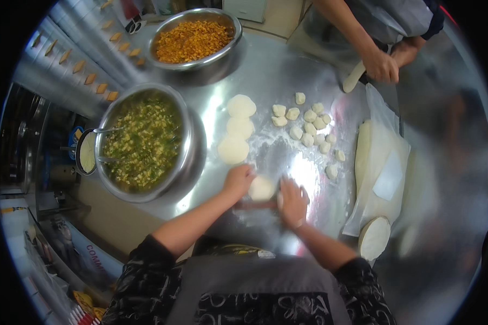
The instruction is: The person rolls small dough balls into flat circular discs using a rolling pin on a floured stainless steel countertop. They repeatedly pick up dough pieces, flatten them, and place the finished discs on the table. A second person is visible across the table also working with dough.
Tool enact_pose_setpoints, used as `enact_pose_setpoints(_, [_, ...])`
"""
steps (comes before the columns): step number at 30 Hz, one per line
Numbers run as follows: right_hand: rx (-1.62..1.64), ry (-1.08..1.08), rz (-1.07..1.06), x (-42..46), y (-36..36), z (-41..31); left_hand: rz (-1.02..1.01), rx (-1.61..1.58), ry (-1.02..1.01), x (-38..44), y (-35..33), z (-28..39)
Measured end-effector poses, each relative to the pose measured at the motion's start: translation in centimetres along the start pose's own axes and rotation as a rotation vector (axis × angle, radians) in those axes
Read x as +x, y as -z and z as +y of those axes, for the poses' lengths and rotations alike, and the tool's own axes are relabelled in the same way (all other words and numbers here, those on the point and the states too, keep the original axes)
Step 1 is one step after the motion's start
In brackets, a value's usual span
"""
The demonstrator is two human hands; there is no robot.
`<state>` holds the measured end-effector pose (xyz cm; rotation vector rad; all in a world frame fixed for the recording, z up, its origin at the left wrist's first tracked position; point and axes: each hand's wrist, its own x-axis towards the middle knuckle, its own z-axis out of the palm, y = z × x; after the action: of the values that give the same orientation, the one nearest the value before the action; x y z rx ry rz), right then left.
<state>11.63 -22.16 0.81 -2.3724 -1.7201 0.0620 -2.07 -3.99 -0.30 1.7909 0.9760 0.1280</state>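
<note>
A small flattened dough round (262, 188) lies on the steel table directly before me, blurred by motion. My left hand (240, 181) is curled at its upper left edge, the fingertips pinching the rim. Across the near side of the round lies a thin brown rolling pin (257, 204), also blurred. My right hand (292, 202) is over the pin's right end, palm down with the fingers stretched forward. Beyond my left hand, rolled dough wrappers (233, 149) overlap in a column. Several floured dough pieces (310, 128) are scattered farther to the right.
At left stands a steel bowl of chopped green filling (187, 162) with utensils in it. Behind it is a steel bowl of orange-brown filling (236, 36). A plastic-covered dough slab (362, 158) lies at right. Across the table, another person's hand (380, 67) grips a pale handle (352, 79).
</note>
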Motion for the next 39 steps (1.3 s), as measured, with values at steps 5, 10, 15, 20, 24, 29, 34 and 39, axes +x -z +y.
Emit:
enact_pose_setpoints(5, [0.086,-0.083,0.019,6.4,0.2,-1.1,0.058,0.161,-0.184,0.1,-1.3,1.8])
enact_pose_setpoints(10, [0.082,-0.006,-0.021,4.9,-0.4,0.9,0.149,0.173,-0.194,1.7,-1.0,-0.1])
enact_pose_setpoints(15, [-0.033,-0.067,-0.070,1.7,-0.5,-0.8,0.068,0.027,-0.078,-1.6,-1.7,0.1])
enact_pose_setpoints(20, [0.173,-0.124,-0.038,9.0,0.2,0.3,0.181,0.135,-0.183,1.2,-0.9,1.1])
enact_pose_setpoints(24, [-0.005,0.009,-0.012,0.5,0.2,0.3,0.050,-0.032,0.016,0.1,0.0,0.2])
enact_pose_setpoints(29, [0.191,-0.162,-0.006,11.0,0.7,0.2,0.206,0.272,-0.318,1.7,-1.5,2.5])
enact_pose_setpoints(34, [-0.012,-0.035,-0.135,0.2,0.3,1.7,0.074,-0.014,0.009,1.4,0.1,-0.2])
enact_pose_setpoints(39, [0.093,-0.110,-0.050,7.1,0.9,0.5,0.007,0.153,-0.170,0.1,-1.0,2.4])
